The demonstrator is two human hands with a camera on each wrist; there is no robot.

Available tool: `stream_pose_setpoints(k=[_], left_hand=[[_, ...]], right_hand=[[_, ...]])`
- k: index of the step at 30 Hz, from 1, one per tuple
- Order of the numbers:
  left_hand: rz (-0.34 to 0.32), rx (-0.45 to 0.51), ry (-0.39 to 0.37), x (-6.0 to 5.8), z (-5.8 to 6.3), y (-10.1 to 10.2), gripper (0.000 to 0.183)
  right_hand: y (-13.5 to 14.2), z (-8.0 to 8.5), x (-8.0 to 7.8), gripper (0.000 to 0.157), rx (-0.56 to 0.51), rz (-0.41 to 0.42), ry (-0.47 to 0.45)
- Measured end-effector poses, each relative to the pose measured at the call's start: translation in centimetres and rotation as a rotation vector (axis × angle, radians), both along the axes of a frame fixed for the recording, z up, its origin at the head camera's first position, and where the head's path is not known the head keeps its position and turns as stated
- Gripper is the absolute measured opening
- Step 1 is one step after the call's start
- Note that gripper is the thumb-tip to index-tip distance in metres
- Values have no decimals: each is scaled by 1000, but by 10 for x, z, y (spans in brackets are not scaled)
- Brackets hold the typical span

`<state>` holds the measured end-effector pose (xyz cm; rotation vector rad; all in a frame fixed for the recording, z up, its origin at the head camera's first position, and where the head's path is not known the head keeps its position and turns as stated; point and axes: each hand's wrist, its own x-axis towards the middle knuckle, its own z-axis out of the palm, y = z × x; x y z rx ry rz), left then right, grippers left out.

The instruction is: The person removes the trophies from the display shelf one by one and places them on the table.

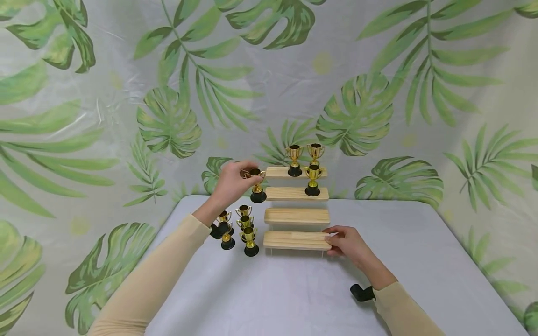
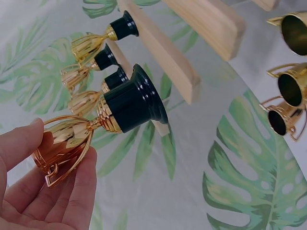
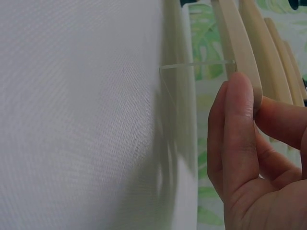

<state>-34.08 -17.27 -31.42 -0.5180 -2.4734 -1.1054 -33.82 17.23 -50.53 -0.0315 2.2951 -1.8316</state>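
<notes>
My left hand (image 1: 236,179) pinches a small gold trophy cup (image 2: 67,143) by its cup and handles. In the head view this trophy, its black base down, hangs at the left ends of the upper shelves of a wooden tiered stand (image 1: 296,216). Two similar trophies stand on the top shelf (image 1: 275,172), and one trophy (image 1: 313,181) stands at the right of the shelf below. My right hand (image 1: 346,243) grips the right end of the lowest shelf (image 3: 244,57), thumb and fingers on opposite faces.
Several more gold trophies (image 1: 249,241) stand together on the white table (image 1: 269,289), left of the stand. Clear supports (image 3: 196,63) hold the lowest shelf above the table. Behind rises a leaf-printed backdrop (image 1: 290,84).
</notes>
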Motion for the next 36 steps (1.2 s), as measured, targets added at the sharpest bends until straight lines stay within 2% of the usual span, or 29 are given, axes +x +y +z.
stream_pose_setpoints(k=[8,16,23,36], left_hand=[[31,-16,-17,13,-8,-20,33],[90,-23,-75,24,-16,-37,34],[104,-23,-89,38,-24,-53,36],[168,-11,-125,58,-45,-81,35]], right_hand=[[-2,0,0,35,6,7,1],[0,0,1,35,-8,20,17],[0,2,3,36,1,16,12],[-2,3,3,38,17,15,-4]])
